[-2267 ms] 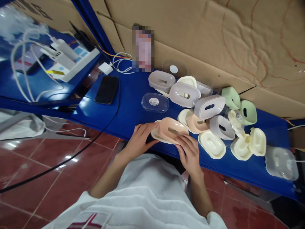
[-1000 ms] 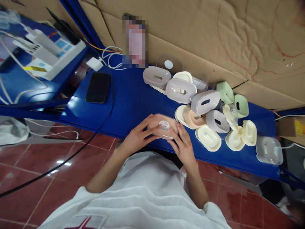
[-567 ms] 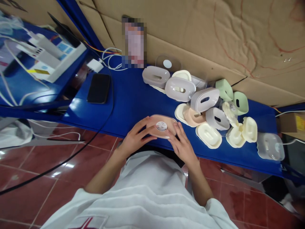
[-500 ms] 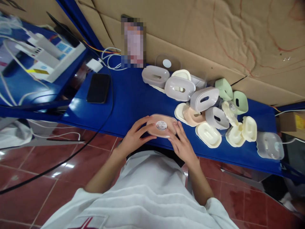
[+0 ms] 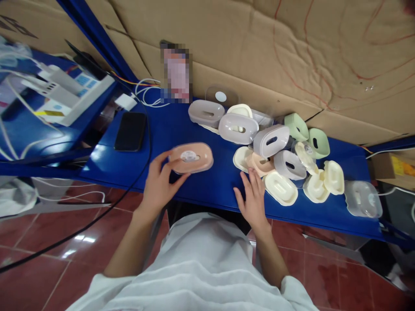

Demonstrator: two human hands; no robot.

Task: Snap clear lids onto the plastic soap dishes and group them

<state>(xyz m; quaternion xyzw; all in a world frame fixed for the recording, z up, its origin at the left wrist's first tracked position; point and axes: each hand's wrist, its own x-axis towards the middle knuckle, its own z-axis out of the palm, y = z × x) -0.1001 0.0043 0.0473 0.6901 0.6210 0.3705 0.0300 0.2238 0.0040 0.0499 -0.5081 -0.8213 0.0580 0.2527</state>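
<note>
My left hand (image 5: 159, 182) grips a pink oval box (image 5: 192, 158) with a clear lid and a round white sticker, holding it just above the blue table (image 5: 181, 129). My right hand (image 5: 253, 199) lies open and flat on the table near its front edge, holding nothing. Its fingertips are close to a pink base (image 5: 262, 164) and a cream oval lid (image 5: 280, 188) at the near side of a pile of oval plastic parts.
The pile holds grey lids (image 5: 238, 128), green pieces (image 5: 296, 126), cream pieces (image 5: 333, 177) and a clear lid (image 5: 362, 198). A black phone (image 5: 130, 131) and a black cable (image 5: 147, 142) lie at left. Cardboard (image 5: 259, 52) backs the table; a white power strip (image 5: 61, 88) sits far left.
The clear lid went onto the pink box. My left hand then carried the closed box leftward, and my right hand let go and dropped flat onto the table.
</note>
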